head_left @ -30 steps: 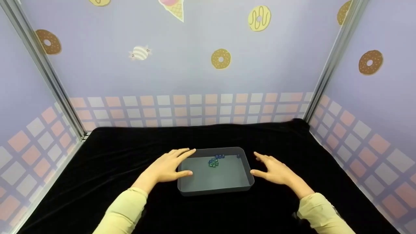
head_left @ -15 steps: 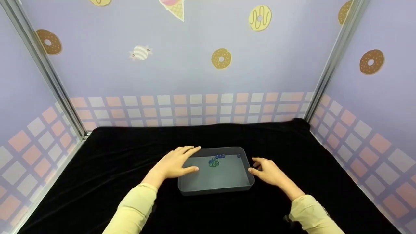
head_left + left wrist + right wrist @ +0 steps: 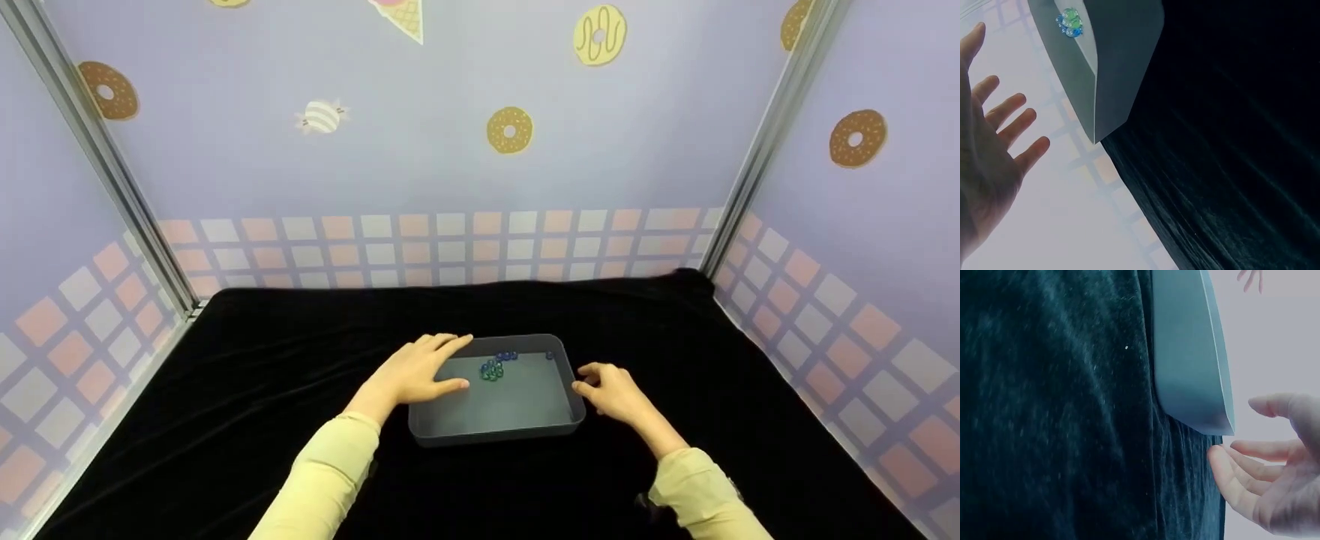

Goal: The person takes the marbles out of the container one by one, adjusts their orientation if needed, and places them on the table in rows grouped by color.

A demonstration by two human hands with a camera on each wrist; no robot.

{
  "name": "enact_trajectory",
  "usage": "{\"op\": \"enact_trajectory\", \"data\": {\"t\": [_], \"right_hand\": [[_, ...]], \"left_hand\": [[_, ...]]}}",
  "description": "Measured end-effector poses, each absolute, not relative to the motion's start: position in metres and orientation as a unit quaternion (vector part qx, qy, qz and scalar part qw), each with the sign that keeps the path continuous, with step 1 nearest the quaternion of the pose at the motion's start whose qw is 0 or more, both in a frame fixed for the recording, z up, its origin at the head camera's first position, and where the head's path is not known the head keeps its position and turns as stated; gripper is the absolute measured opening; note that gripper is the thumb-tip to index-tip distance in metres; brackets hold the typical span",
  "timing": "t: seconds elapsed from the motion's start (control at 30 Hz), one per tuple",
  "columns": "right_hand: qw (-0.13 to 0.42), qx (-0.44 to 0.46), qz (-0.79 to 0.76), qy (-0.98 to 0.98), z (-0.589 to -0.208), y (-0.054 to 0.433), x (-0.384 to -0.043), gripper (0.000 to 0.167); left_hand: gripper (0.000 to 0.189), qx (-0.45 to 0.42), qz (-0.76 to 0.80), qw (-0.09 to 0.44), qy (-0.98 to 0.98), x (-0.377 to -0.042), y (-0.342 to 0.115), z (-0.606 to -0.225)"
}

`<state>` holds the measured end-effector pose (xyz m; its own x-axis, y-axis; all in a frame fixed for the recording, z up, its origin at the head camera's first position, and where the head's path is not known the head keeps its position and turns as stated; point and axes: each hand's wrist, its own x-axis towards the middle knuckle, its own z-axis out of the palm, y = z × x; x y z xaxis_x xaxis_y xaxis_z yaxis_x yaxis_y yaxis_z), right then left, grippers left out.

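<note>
A grey rectangular tray (image 3: 517, 409) with low walls rests on black cloth. Toward its far side lie several small glass marbles: a green cluster (image 3: 492, 371), a short blue row (image 3: 507, 356) and a single blue marble (image 3: 550, 355) near the far right corner. Over the tray's left side spreads my left hand (image 3: 412, 371), holding nothing; the left wrist view shows its fingers apart and clear of the tray wall (image 3: 1123, 62). My right hand (image 3: 615, 392) is at the right rim with fingers loosely bent, and in the right wrist view a gap separates thumb and fingers beside the tray's corner.
Black velvety cloth (image 3: 300, 345) covers the table around the tray. Behind and at both sides stand lilac panels (image 3: 420, 165) with painted sweets and checked tiles, joined by metal corner posts (image 3: 765, 142).
My left hand has moved right, further over the tray. My right hand has come in toward the right rim, its fingers more bent. Tray and marbles keep their places.
</note>
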<state>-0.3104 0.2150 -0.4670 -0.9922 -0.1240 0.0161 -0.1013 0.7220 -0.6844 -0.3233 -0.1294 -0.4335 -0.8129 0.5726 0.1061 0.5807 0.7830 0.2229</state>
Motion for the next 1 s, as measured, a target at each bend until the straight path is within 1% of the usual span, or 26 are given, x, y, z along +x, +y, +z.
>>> {"op": "enact_trajectory", "data": {"t": [0.3, 0.67, 1.0], "right_hand": [[-0.01, -0.028, -0.389, 0.921, -0.468, 0.207, -0.313, 0.025], [-0.04, 0.02, -0.399, 0.916, -0.473, 0.196, -0.309, 0.027], [-0.034, 0.042, -0.419, 0.906, -0.473, 0.196, -0.307, 0.027]], "left_hand": [[0.075, -0.311, -0.114, 0.019, -0.943, -0.33, -0.118, -0.435], [0.075, -0.308, -0.108, 0.014, -0.945, -0.333, -0.107, -0.435], [0.073, -0.302, -0.11, -0.002, -0.947, -0.342, -0.095, -0.441]]}}
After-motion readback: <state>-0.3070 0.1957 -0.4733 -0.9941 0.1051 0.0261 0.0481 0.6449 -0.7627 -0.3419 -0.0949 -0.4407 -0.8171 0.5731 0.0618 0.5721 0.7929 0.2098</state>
